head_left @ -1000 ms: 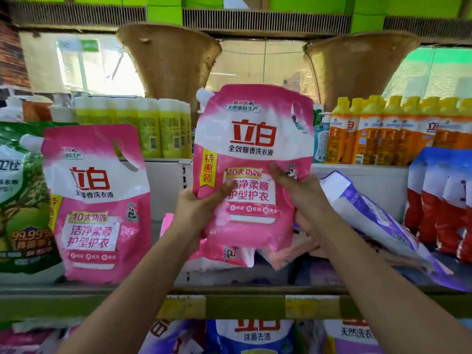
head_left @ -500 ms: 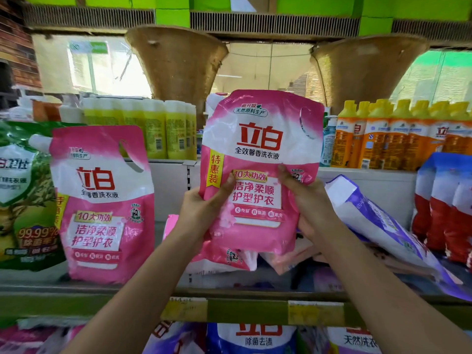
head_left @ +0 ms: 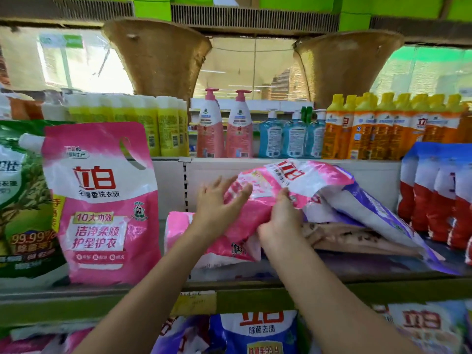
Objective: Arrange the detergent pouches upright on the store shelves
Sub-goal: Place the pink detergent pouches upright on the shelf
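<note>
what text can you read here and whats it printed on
"立白" and "10大功效 洁净柔顺 护型护衣": upright pink pouch
"立白": tilted pink pouch in both hands
"99.99%": green pouch
"立白 除菌去渍": blue pouch below
Orange bottles, price tag: too blurred

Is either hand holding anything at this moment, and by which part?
The right hand grips the tilted pink detergent pouch at its lower edge. The left hand only rests spread fingers on its lower face.
</note>
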